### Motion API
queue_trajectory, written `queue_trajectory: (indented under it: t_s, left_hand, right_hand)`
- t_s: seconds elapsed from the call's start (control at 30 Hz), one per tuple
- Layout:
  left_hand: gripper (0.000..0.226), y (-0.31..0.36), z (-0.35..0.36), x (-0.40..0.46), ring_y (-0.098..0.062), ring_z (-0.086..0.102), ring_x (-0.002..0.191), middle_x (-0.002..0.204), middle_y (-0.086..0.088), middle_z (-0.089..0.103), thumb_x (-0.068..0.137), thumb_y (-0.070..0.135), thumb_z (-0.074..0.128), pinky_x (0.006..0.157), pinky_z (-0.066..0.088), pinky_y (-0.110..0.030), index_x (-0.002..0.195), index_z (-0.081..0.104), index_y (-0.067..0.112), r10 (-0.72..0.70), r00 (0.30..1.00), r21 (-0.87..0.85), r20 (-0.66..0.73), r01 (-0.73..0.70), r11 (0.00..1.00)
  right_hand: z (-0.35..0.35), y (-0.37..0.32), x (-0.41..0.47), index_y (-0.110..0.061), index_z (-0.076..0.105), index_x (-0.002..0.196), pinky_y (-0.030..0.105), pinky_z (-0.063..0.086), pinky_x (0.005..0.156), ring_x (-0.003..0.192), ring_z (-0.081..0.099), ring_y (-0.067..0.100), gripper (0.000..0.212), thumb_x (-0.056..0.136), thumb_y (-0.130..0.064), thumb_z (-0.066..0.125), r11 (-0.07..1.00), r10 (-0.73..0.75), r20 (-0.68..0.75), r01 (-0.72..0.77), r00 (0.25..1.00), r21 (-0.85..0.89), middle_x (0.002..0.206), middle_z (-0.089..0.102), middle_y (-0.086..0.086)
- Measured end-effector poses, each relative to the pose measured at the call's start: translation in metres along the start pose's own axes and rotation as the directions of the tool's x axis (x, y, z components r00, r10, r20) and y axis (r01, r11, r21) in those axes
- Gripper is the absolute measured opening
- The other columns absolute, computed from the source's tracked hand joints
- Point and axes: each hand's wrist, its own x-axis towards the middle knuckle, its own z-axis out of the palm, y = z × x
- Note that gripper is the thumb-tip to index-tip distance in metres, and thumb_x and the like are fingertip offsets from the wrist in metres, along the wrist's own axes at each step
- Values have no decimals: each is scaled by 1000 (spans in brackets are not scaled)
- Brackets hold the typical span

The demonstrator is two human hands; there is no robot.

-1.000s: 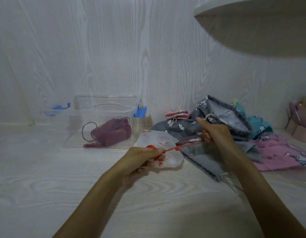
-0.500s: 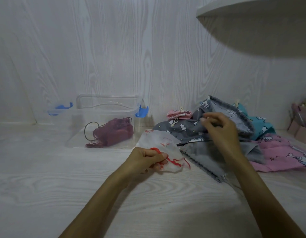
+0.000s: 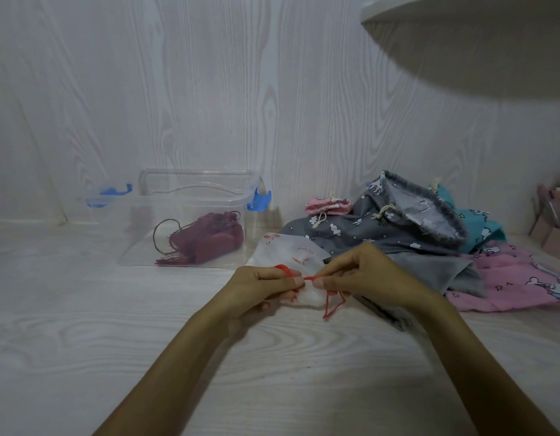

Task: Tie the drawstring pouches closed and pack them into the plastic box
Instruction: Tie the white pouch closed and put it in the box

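Note:
A small white pouch (image 3: 292,251) with red print lies on the table in front of me. Its red drawstring (image 3: 330,305) loops over my left index finger and hangs below my hands. My left hand (image 3: 263,286) grips the pouch's gathered neck and pinches the string. Meeting it fingertip to fingertip, my right hand (image 3: 363,272) pinches the same red string. The clear plastic box (image 3: 190,196) with blue latches stands open at the back left. A maroon pouch (image 3: 209,239) lies inside it.
A heap of pouches sits at the right: a grey patterned one (image 3: 398,225), a small pink one (image 3: 329,206), a teal one (image 3: 473,220) and a large pink one (image 3: 517,278). A shelf (image 3: 461,29) overhangs the upper right. Pink holders (image 3: 552,221) stand at the far right edge.
My right hand has come down from the grey pouch heap and taken hold of the red string beside my left hand. The left hand stays on the white pouch.

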Motion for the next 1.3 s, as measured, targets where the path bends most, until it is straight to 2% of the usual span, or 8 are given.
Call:
queue_trajectory:
  t_s: [0.13,0.2,0.27,0.4,0.7,0.83,1.13,1.3]
  left_hand:
    - [14,1,0,-1,1,60,59,77,-2,72,74,15,77,45,32,-11,87,78,19,-11,1000,-47,-2,11,999]
    - [12,2,1,-3,0,57,60,77,-2,71,74,15,76,50,31,-14,84,78,20,12,1000,-6,-23,-12,1000]
    - [10,4,1,-4,0,55,61,77,-2,69,74,14,75,53,30,-17,80,77,22,40,998,22,-40,-39,999]
    - [13,6,2,-5,2,53,55,66,2,66,74,8,72,50,34,-13,78,75,19,91,995,77,-33,-88,993]
    - [13,8,4,-8,2,52,41,47,6,62,76,-4,70,42,35,-7,79,68,8,194,979,83,-55,-189,978]
    - [18,6,0,-5,0,58,44,50,2,66,71,-6,75,46,41,-7,79,68,8,238,963,107,-127,-225,968]
    - [7,-15,10,-1,-11,71,67,66,3,73,75,19,76,73,59,-35,80,76,24,384,875,286,-296,-302,909]
    - [7,-17,6,1,-15,69,68,65,6,72,74,36,76,72,57,-44,76,76,29,434,851,359,-296,-322,876]
  right_hand:
    - [-2,-1,-4,-18,77,73,13,46,64,63,59,0,4,76,-19,76,998,-41,130,36,991,42,72,74,1]
    - [1,3,-1,-20,75,68,10,42,64,61,54,-3,19,84,-28,68,998,-49,43,48,998,35,73,72,3]
    - [5,6,3,-28,73,74,9,39,63,63,50,-1,14,86,-26,66,996,-68,-52,71,996,55,78,70,5]
    - [21,14,8,-40,70,91,12,38,62,67,46,6,24,83,-16,69,992,-126,48,126,991,9,88,68,13]
    - [34,17,8,-22,73,79,16,35,63,68,43,10,11,76,-32,71,989,-142,-24,143,990,47,84,61,10]
    - [34,15,6,-16,69,75,8,34,60,62,41,-3,7,82,-16,68,987,-150,-49,153,987,57,69,54,-12]
    - [41,24,9,-26,67,77,30,46,67,74,53,16,3,78,-27,70,967,-220,-157,195,963,-164,78,59,-2]
    - [37,25,8,-20,73,84,22,47,61,65,56,11,8,86,-23,65,996,-82,-182,87,980,23,79,70,-5]
